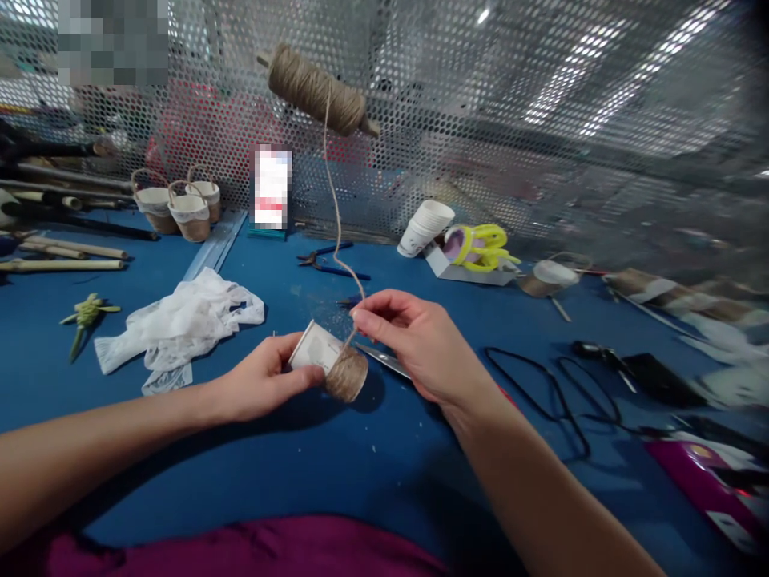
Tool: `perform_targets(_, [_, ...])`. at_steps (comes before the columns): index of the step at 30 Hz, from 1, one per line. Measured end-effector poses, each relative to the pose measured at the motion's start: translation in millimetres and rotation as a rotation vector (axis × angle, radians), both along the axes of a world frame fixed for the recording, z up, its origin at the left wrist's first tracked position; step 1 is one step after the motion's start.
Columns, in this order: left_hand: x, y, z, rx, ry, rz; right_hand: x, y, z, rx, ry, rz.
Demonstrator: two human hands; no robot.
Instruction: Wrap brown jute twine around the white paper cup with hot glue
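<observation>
A white paper cup (316, 346) lies tilted in my left hand (273, 369), its lower part wrapped in brown twine (347, 375). The fingers and thumb of that hand close round the cup's white upper part. My right hand (408, 332) pinches the twine strand (335, 216) just above the cup. From there the strand runs up to a spool of twine (316, 90) hung on a rod at the perforated metal screen. Scissors (384, 362) lie under my right hand, their handles mostly hidden by it.
Three small twine-wrapped baskets (191, 218), white lace (186, 324) and bamboo sticks (66, 264) lie left. Blue-handled pliers (333, 263) rest ahead. Stacked paper cups (425, 228), yellow-handled scissors (489, 247), a black cord (558, 401) and a purple box (702, 489) are right.
</observation>
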State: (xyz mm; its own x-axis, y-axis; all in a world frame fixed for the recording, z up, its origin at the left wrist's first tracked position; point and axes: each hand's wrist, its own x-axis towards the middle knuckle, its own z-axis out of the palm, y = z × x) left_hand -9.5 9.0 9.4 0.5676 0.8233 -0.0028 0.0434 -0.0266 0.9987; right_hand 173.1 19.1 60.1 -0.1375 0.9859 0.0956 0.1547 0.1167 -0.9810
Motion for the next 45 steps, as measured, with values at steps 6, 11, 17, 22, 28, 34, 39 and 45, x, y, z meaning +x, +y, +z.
perform_targets(6, [-1.6,-5.4,3.0,0.051,0.027,-0.021,-0.7,-0.2,-4.7,0.040,-0.089,-0.022])
perform_targets(11, [-3.5,-7.1,5.7,0.117,0.017,-0.059,-1.2,0.7,-6.9,0.018,-0.118,-0.021])
perform_targets(17, [-6.5,-7.7,4.2,0.155,0.010,-0.056,-2.4,-0.4,-6.1,-0.009,-0.166,-0.032])
perform_targets(22, [-7.1,-7.5,2.8,0.158,0.023,-0.042,-3.5,-1.7,-5.9,-0.009,-0.201,-0.036])
perform_targets(28, [-7.8,-7.6,1.3,0.162,0.006,-0.030,-3.8,-1.9,-8.9,-0.040,-0.228,-0.002])
perform_targets(34, [-7.9,-7.6,3.5,0.243,-0.002,-0.066,-4.6,-3.4,-9.6,-0.072,-0.266,0.024])
perform_targets(39, [-8.1,-7.0,4.8,0.284,0.014,-0.061,-5.9,-3.0,-9.9,-0.101,-0.247,0.039])
perform_targets(45, [-9.1,-7.6,7.0,0.248,0.007,-0.056,-4.9,1.1,-11.2,-0.069,-0.310,0.029])
